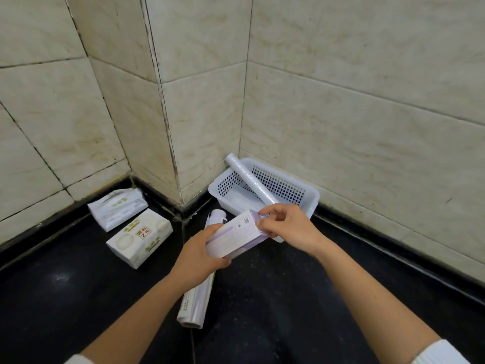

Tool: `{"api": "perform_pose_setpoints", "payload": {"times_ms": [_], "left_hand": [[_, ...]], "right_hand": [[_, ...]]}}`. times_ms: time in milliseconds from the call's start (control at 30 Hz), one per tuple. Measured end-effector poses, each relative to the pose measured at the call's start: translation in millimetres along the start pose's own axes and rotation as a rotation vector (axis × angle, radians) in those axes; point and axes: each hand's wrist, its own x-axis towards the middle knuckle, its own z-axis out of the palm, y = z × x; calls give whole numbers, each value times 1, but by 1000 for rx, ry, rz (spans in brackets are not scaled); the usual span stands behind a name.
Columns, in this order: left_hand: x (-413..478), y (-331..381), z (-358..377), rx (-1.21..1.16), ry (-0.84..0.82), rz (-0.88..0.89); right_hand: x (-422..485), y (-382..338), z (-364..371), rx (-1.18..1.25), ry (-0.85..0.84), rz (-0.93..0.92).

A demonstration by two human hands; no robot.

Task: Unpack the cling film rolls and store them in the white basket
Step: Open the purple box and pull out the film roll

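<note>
Head view looks down on both hands meeting at a long white and lilac box (232, 236), held level above the black counter (275, 290) just in front of the white basket (313, 198). The left hand (195, 254) wraps the near end from below, fingers curled under it and thumb on top, probably to steady it while the other end is worked. The right hand (287, 227) is pinched on the far end flap, thumb and forefinger closed at its edge, which reads as opening the box to slide a roll out. Both forearms reach forward, wrists bent slightly inward toward each other. One bare roll (250, 177) already lies slanted in the basket, its far tip resting over the back rim. Below the left hand, nearer than the basket, another wrapped roll (195, 303) lies on the counter. Left of the basket sit two tissue packs (139, 237), well apart from it.
</note>
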Motion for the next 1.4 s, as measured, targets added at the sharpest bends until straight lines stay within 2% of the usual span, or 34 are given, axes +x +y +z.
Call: {"api": "perform_pose_setpoints", "payload": {"times_ms": [167, 300, 367, 433, 467, 533, 633, 833, 1033, 1167, 1400], "left_hand": [[1, -3, -1, 13, 22, 4], [-2, -5, -4, -80, -8, -8], [-3, -3, -5, -107, -9, 3], [-3, -1, -5, -116, 1, 11], [-2, -1, -4, -115, 5, 11], [0, -1, -2, -101, 16, 9], [1, 0, 1, -77, 28, 13], [-1, 0, 2, -92, 21, 7], [-7, 5, 0, -113, -43, 6], [-9, 4, -6, -154, -79, -2], [-7, 6, -12, -181, -192, -9]], "right_hand": [[-1, -3, 0, 5, 29, 18], [1, -2, -6, 164, 98, 22], [2, 3, -11, -4, 232, -20], [1, 7, -13, -346, 346, -173], [0, 7, -12, -441, 364, -267], [-4, 7, -8, -385, 275, -309], [-10, 4, -1, -159, 78, -191], [-20, 3, -6, 74, 98, -180], [-29, -3, -4, -62, -3, -263], [-32, -8, -8, -175, 37, -315], [-34, -22, -13, -573, -68, -426]]}}
